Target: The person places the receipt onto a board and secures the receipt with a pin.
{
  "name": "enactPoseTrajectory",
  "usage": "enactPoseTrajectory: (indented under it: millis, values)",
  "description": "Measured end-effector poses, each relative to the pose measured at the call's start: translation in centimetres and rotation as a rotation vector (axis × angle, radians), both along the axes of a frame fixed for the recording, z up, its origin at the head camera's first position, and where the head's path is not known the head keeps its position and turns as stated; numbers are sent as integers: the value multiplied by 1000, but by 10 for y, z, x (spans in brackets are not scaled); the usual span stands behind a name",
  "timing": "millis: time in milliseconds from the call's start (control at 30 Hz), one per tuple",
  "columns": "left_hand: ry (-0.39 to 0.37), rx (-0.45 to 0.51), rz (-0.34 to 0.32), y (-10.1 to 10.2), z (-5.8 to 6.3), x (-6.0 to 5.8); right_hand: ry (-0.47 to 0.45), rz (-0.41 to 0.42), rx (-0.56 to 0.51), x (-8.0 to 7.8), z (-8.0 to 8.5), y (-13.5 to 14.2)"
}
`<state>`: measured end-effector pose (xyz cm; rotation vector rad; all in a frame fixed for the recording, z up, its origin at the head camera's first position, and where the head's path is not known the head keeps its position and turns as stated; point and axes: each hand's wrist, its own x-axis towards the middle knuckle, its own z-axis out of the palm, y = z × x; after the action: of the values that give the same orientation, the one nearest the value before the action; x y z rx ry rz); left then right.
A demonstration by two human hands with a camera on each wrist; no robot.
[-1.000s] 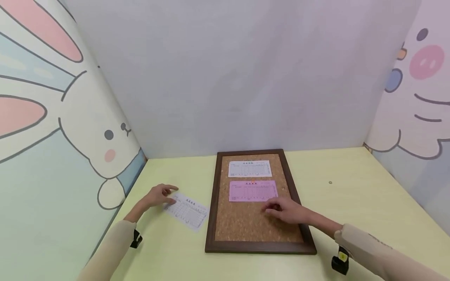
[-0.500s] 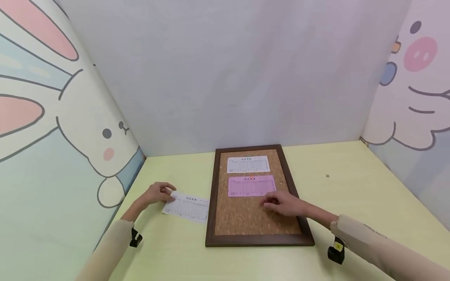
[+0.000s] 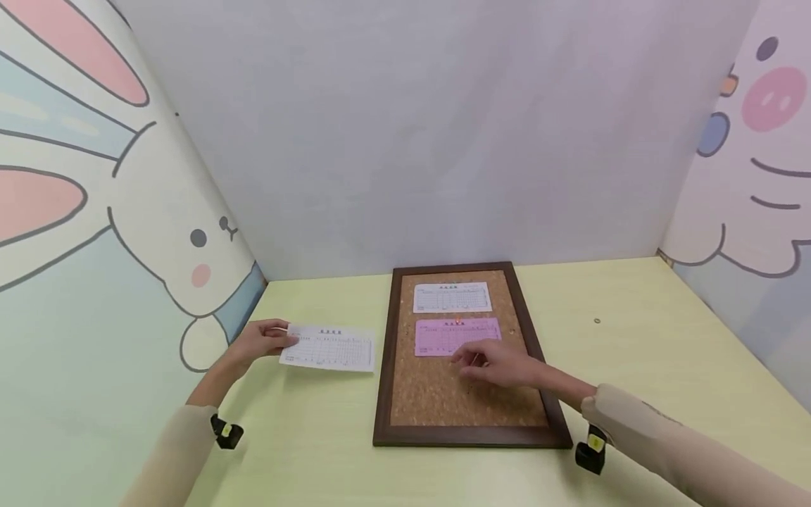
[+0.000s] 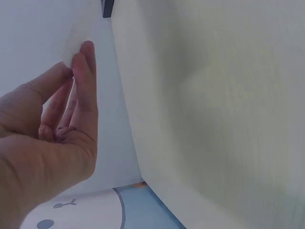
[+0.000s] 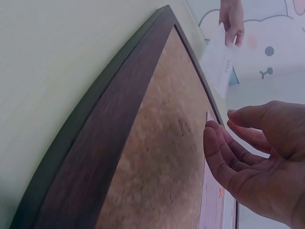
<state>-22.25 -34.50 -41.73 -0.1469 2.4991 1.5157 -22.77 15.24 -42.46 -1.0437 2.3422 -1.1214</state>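
My left hand (image 3: pixel 261 341) pinches the left end of a white printed slip (image 3: pixel 336 350) between thumb and fingers, and the slip is lifted above the table. The left wrist view shows only a pale, blurred part of this paper beyond the fingertips. My right hand (image 3: pixel 497 362) is over the cork board (image 3: pixel 437 401), its fingers loosely bent beside the lower right of a pink printed slip (image 3: pixel 443 338). In the right wrist view its thumb and fingers are apart with nothing between them. An orange-red push pin (image 3: pixel 457 320) sits at the pink slip's top edge.
Another white slip (image 3: pixel 453 298) lies higher on the board, inside the dark wooden frame (image 3: pixel 475 438). A small ring-like object (image 3: pixel 597 321) lies to the right on the pale yellow table (image 3: pixel 640 352). A white wall (image 3: pixel 405 176) stands behind, with cartoon panels at both sides.
The left hand has raised the white slip off the table, turning it level and bringing it slightly left. The right hand has shifted a little left over the board, near the pink slip.
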Motion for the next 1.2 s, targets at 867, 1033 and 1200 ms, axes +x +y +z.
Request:
enactPoseTrajectory:
  millis: [867,1033,1200]
  values:
    - [-74,280,-149,163,-18,-5,-393,-262,-222,6,2,14]
    - [-69,282,-196,181,-28,-6,-371,-374,-182,9,4,24]
    - [-77,277,-221,197,-40,-2,-361,-391,-150,10,-3,35]
